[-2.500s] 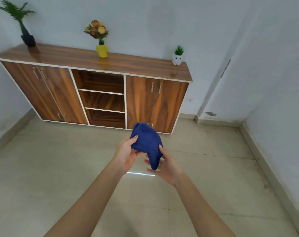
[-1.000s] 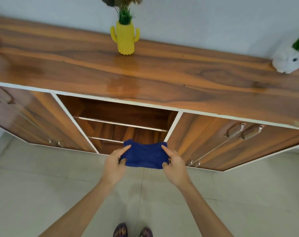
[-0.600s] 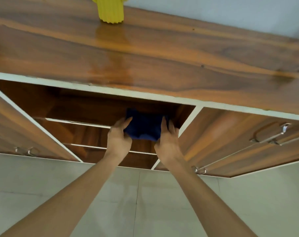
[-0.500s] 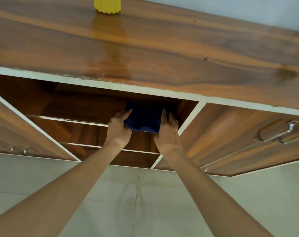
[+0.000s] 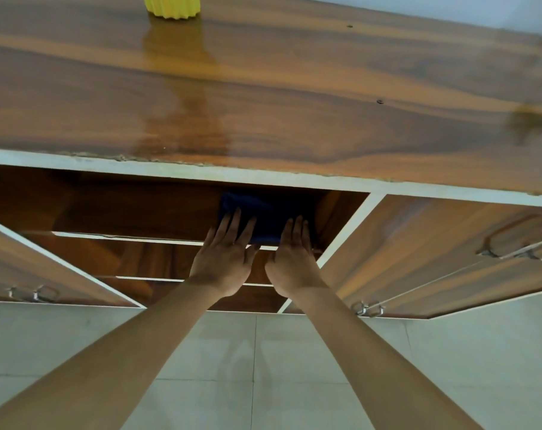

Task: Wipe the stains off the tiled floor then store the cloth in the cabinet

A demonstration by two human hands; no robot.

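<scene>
I see only the ribbed base of a yellow pot [image 5: 171,6] at the top edge of my view, and a strip of pale wall [image 5: 481,4] well off to its right.
</scene>
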